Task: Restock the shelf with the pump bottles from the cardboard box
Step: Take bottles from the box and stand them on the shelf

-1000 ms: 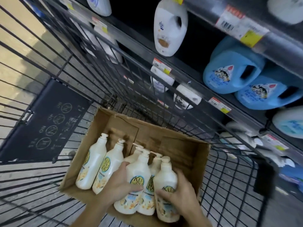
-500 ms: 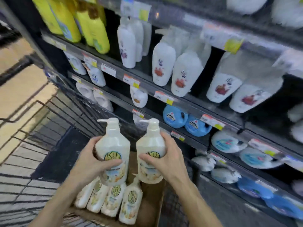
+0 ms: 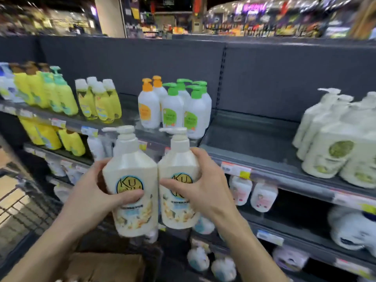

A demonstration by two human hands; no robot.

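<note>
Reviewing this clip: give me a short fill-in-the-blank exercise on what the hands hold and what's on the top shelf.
1. Each hand holds one cream pump ____.
2. The left hand and right hand hold them ____, pumps on top.
3. The bare stretch of top shelf lies to the ____ of the green-capped bottles.
Missing words: bottle; upright; right

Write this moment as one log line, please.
left hand: holds bottle | right hand: holds second bottle | both upright, before shelf gap

Two cream smooth plastic pump bottles (image 3: 134, 180) look faintly glossy; grey metal shelf (image 3: 254, 147) matt; brown cardboard box (image 3: 105, 267) dull.
</note>
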